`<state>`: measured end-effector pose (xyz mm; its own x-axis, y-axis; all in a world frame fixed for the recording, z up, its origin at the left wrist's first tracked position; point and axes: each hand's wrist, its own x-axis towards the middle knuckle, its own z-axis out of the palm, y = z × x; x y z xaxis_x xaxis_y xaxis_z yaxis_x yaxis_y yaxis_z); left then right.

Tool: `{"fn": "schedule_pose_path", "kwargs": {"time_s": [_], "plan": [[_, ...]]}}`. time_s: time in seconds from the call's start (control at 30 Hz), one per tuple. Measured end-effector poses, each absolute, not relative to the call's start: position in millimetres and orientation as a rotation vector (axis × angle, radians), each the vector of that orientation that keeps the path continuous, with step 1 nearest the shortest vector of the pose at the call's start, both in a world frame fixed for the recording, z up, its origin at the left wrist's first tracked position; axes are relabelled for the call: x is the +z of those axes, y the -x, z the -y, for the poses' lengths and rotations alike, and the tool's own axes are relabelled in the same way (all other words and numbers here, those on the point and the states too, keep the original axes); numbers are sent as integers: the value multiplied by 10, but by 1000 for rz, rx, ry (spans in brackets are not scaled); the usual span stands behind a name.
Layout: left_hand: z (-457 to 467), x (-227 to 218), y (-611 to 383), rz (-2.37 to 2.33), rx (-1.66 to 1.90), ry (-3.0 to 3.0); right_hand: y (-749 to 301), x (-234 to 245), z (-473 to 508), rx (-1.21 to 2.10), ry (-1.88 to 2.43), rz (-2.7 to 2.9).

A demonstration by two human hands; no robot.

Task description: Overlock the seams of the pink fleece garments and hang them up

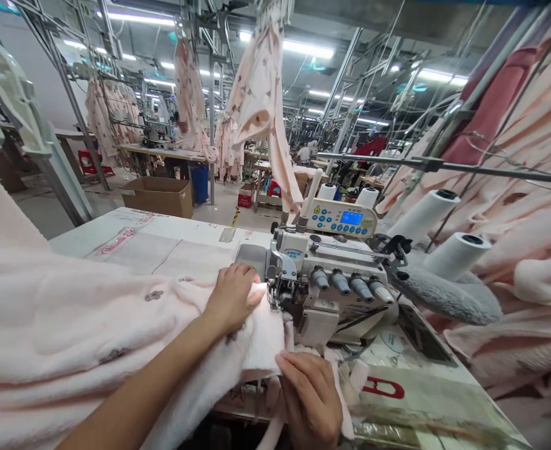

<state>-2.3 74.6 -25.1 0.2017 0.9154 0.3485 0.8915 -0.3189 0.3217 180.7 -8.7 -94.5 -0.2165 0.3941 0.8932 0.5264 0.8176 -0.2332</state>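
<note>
A thick pale pink fleece fabric [69, 337] lies across the table and reaches the sewing machine [336, 275]. My left hand [232, 297] rests flat on the fleece just left of the presser foot [278, 294], fingers together and stretched toward it. Lower down, my right hand [310, 394] curls over the front edge of the fleece below the machine, pinching the fabric's border. The needle area is partly hidden by the fabric and the machine head.
A control panel [343, 219] sits on top of the machine. White thread cones [453, 256] stand to the right, before stacked pink fleece [528, 187]. Pink garments [261, 100] hang overhead. A cardboard box [157, 195] sits on the floor beyond the white table [162, 247].
</note>
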Motion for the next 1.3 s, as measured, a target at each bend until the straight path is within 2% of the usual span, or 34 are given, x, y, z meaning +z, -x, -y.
{"fn": "schedule_pose_path", "kwargs": {"time_s": [0.43, 0.73, 0.93, 1.1, 1.17, 1.23, 1.3], "plan": [[-1242, -219, 97, -1884, 756, -2356, -1738, -771, -321, -199, 919, 1830], [-1706, -120, 168, -2052, 599, -2174, -1614, -737, 63, -102, 996, 1748], [-1267, -164, 646, -2169, 478, -1930, -1570, -802, 197, 271, 1020, 1737], [-104, -255, 739, -2117, 567, -1916, -1442, -892, 154, 900, 1076, 1587], [261, -257, 537, -1741, 755, -1841, -1385, -903, 124, 1174, 1019, 1428], [450, -247, 256, -1340, 687, -1815, -1372, -903, 83, 1337, 953, 1241], [459, -230, -24, -1222, 679, -1818, -1419, -907, 29, 1375, 934, 1089]]}}
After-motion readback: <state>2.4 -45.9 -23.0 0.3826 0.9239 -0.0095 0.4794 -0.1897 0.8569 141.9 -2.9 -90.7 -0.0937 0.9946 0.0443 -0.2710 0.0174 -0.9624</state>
